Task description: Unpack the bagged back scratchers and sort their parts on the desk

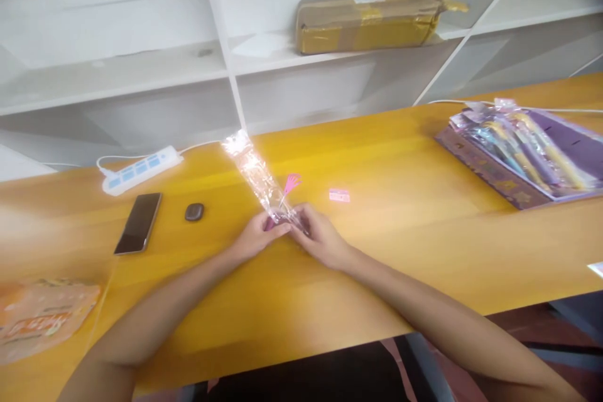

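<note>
A long clear plastic sleeve lies on the yellow wooden table, slanting away from me. A pink toy with a comb-like head pokes up from its near end. My left hand and my right hand meet at that near end, fingers pinched on the sleeve and the pink toy's handle. A small pink piece lies on the table just right of my hands.
A black phone and a small dark oval case lie to the left, with a white power strip behind. A purple box of wrapped items sits at right. An orange packet lies near left. White shelves hold a cardboard parcel.
</note>
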`<state>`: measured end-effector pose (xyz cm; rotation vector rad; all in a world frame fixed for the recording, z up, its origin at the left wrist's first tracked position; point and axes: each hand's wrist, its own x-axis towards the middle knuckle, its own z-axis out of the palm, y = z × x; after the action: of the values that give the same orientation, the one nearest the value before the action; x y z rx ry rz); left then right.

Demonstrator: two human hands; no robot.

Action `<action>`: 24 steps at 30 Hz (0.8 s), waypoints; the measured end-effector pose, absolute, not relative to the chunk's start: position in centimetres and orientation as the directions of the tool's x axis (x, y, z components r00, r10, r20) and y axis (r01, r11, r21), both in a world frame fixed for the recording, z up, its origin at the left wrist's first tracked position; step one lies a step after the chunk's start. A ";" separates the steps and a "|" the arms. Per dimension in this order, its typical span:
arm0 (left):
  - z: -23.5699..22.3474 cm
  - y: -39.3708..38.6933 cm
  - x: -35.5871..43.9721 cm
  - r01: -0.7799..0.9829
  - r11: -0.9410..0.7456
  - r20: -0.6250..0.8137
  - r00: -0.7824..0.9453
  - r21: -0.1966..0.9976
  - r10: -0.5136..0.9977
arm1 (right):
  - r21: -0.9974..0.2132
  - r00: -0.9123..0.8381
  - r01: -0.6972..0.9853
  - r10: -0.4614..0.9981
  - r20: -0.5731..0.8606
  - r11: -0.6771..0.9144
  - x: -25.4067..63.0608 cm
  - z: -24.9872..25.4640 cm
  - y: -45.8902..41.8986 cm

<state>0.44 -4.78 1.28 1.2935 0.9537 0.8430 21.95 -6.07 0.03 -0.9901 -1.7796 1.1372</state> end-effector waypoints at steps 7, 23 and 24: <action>-0.2 -4.5 -0.2 0.176 0.081 -0.158 0.485 0.981 0.860 | -0.945 -0.445 -0.309 0.894 0.045 -0.107 21.6 -1.7 -4.3; -0.8 -3.6 0.4 -0.240 0.143 -0.085 0.235 0.960 0.968 | -0.935 -0.065 -0.353 0.996 0.056 0.030 26.3 1.7 -1.8; -0.9 -3.4 0.4 -0.289 0.169 -0.117 0.190 0.942 0.975 | -0.959 -0.116 -0.285 0.992 0.044 0.009 26.8 2.0 -2.0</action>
<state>0.43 -3.44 -0.90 0.9559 0.9277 1.1118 26.78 -1.99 2.02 -0.9151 -1.0906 1.3992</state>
